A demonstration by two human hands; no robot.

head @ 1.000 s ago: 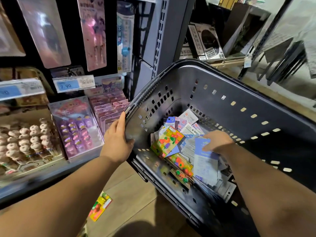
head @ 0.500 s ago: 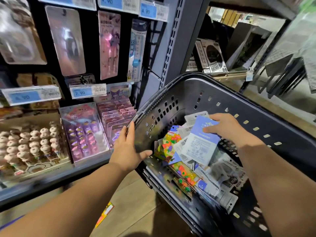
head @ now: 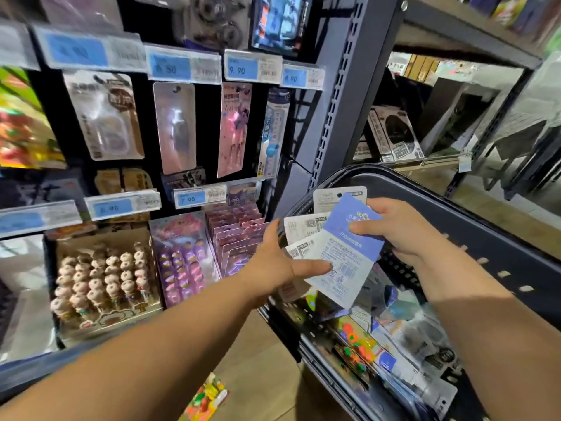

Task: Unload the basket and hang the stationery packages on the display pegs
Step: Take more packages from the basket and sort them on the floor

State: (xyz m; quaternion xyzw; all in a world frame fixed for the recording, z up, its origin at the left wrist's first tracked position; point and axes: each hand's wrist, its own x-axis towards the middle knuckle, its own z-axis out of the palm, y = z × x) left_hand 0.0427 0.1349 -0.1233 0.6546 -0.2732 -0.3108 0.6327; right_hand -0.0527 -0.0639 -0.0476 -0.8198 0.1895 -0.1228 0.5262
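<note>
My right hand (head: 397, 232) grips the top of a fanned bunch of flat blue-and-white stationery packages (head: 343, 253), lifted above the dark grey basket (head: 473, 226). My left hand (head: 279, 262) has its thumb on the front of the lower package and its fingers behind the bunch. More packages (head: 394, 341), some with bright fruit prints, lie in the basket's bottom. On the black display wall to the left, hanging packages (head: 230, 129) fill the pegs under blue price tags (head: 243, 68).
A shelf below the pegs holds a box of small figurines (head: 103, 278) and pink and purple boxed sets (head: 209, 250). A colourful package (head: 206, 396) lies on the wooden floor. A grey slotted upright (head: 343, 86) stands behind the basket, with boxed goods (head: 394, 135) on the shelving beyond.
My right hand has lifted the packages from the basket's bottom up above it. My left hand has let go of the basket's rim and taken hold of the bunch. The view tilted upward.
</note>
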